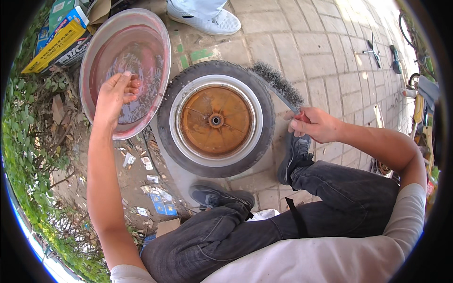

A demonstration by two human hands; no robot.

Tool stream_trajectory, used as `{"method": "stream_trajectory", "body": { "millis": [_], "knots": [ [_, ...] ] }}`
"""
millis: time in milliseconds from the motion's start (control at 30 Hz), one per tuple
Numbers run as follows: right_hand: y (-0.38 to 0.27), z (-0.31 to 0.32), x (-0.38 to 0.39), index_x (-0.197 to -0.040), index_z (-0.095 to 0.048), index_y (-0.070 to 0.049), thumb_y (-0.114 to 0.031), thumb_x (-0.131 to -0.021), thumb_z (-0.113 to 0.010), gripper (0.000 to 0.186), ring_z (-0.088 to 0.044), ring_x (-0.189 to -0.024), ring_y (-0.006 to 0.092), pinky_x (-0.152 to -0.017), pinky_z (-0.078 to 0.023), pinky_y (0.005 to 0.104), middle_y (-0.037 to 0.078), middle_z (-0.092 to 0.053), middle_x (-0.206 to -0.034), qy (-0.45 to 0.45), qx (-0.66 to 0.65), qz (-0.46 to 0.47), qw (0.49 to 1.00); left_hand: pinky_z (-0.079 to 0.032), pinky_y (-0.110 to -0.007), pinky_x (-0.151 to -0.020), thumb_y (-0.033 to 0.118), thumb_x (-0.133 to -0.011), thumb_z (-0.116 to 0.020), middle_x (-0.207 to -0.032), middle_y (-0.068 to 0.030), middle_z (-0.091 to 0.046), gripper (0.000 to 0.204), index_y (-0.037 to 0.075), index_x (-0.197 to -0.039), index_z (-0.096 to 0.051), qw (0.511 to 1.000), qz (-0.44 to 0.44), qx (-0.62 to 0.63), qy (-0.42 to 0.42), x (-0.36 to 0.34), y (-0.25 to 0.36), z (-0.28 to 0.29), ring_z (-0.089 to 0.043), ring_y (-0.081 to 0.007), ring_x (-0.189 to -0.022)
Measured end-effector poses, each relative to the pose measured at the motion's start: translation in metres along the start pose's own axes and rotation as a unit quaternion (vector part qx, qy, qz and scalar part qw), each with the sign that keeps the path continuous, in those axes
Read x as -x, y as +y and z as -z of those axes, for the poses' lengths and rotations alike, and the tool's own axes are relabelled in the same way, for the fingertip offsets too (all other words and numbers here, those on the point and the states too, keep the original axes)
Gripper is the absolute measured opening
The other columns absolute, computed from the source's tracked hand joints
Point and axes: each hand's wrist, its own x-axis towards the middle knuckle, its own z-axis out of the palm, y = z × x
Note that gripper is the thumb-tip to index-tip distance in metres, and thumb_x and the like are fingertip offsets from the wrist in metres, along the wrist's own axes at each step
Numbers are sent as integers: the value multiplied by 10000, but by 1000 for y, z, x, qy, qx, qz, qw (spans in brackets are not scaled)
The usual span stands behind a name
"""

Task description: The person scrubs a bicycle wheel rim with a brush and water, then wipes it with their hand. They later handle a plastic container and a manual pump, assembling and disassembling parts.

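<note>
Lettering (53, 49) (dark) on yellow box (66, 38)

Pale grey short-sleeved T-shirt (302, 259), faded charcoal jeans (349, 193), dark sneakers.

The T-shirt fills the lower edge, its right sleeve (406, 214) creased at lower right; a black strap (296, 219) crosses the jeans at lower centre; the left sneaker (219, 195) and right sneaker (297, 158) show near the middle; left hand (118, 94) and right hand (318, 125) are bare.

Room opens over the paving (337, 61) beyond the brush (278, 82); the basin (163, 52) hems the wheel (216, 120) at far left, 2 dark shoes (219, 195) at its near side.
</note>
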Motion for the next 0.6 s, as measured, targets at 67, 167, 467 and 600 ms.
{"method": "stream_trajectory", "body": {
  "millis": [67, 167, 467, 600],
  "knots": [
    [-2, 1, 1, -1217, -477, 77, -330, -957, -518, 484, -606, -809, 148, -753, -503, 297, 89, -594, -930, 3, 8, -8, 1000, -475, -264, -763, 311, -965, -493, -937, -47, -607, 348, 20, -1139, -573, 989, -18, 38, 144, -38, -37, 24, -564, -133, -813],
    [-14, -4, 3, -1221, -475, 74, -327, -958, -519, 482, -604, -806, 148, -753, -501, 298, 85, -590, -921, -1, 24, -12, 1000, -436, -253, -572, 315, -973, -474, -777, -17, -582, 260, 80, -995, -582, 963, 86, 46, 250, -83, -108, 61, -516, -126, -626],
    [0, -4, 1, -1185, -488, 71, -347, -953, -525, 480, -599, -797, 145, -740, -494, 300, 81, -586, -904, -2, 14, -16, 1000, -182, -226, -329, 338, -982, -453, -490, 52, -242, 433, 183, -596, -330, 883, 112, 455, -1, -41, -53, 23, -208, -80, -361],
    [-1, -4, -3, -1166, -499, 74, -353, -950, -526, 480, -600, -788, 146, -732, -490, 304, 87, -591, -871, 4, 18, -9, 1000, -171, -220, -333, 338, -970, -477, -491, 53, -236, 445, 164, -591, -325, 901, 91, 394, -160, 23, -16, -24, -196, -62, -364]
  ]
}}
